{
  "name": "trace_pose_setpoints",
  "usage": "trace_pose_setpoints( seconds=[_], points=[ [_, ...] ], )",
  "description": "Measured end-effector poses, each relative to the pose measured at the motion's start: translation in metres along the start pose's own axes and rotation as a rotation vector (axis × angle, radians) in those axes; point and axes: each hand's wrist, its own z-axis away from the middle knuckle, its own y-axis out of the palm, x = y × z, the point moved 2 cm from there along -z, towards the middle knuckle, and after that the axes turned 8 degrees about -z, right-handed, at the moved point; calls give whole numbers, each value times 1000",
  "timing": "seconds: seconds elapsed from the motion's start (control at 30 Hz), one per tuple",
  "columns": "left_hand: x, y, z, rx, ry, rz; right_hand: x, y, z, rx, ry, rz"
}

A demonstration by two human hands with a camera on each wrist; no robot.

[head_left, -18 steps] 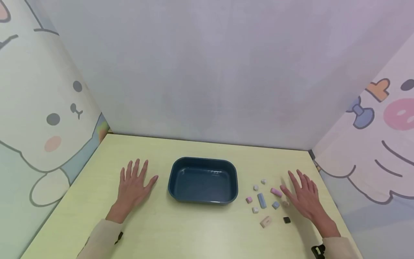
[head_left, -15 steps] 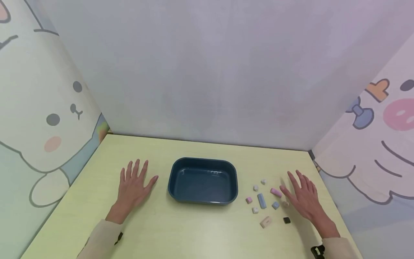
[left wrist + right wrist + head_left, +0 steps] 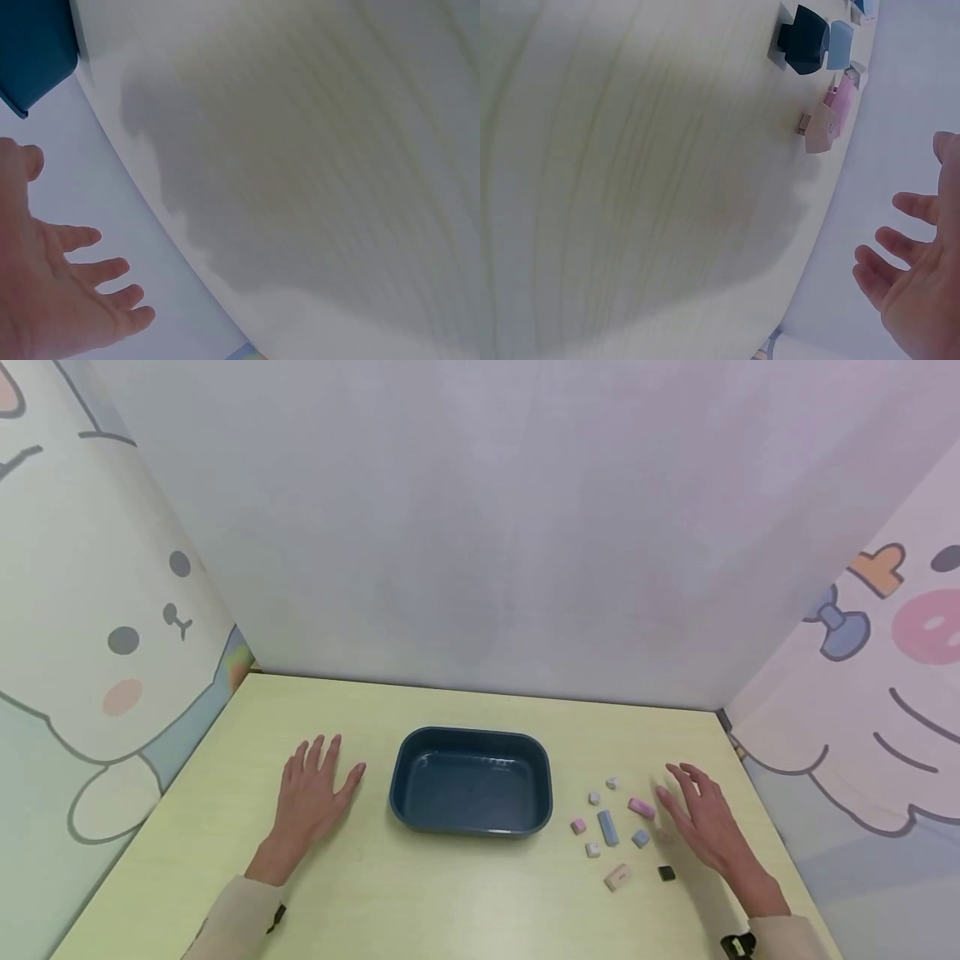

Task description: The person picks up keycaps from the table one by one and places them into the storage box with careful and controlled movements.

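Left of the navy tray [image 3: 408, 818], my left hand [image 3: 306, 802] holds nothing, its fingers and thumb spread. My right hand [image 3: 705, 827] hovers above the table just right of a scatter of loose keycaps, with loosely bent fingers and nothing in its hold. Nearest to it lie a long pink keycap [image 3: 641, 808], a small blue keycap [image 3: 641, 838] and a black keycap [image 3: 667, 873]. A pale keycap by its thumb is hard to make out in the head view. In the right wrist view, a beige keycap [image 3: 820, 129] and the black one show stems underneath.
Between tray and right hand also lie a long blue keycap [image 3: 608, 828], a beige bar-shaped keycap [image 3: 618, 877], a small pink keycap [image 3: 578, 827] and several whitish ones. Patterned walls flank the pale yellow table [image 3: 420, 902], and a plain grey wall [image 3: 480, 568] stands behind.
The fingers of my right hand have bent a little more, and its thumb has shifted slightly right. My left fingers have dipped slightly. Tray and keycaps stay put.
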Motion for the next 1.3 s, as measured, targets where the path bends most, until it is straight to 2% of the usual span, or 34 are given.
trace_pose_setpoints(
  seconds=[0.17, 0.43, 0.67, 1.03, 1.13, 1.3],
  points=[
    [-6, -2, -2, -25, -29, 52, 0, 1, 0, -18, -12, -24],
    [-20, -8, -7, -111, -59, 138, 3, 2, 2, -37, -13, -24],
    [-31, -8, -8, -55, -113, 268, 2, 3, 3, -64, -39, -21],
    [-49, -8, -9, -115, -109, 417, 8, 4, 4, -77, -86, -8],
    [-55, -9, -8, -105, -132, 457, 11, 4, 3, -66, -98, -32],
    [-60, -7, -8, -53, -209, 531, 15, 3, 3, -62, -137, -83]
  ],
)
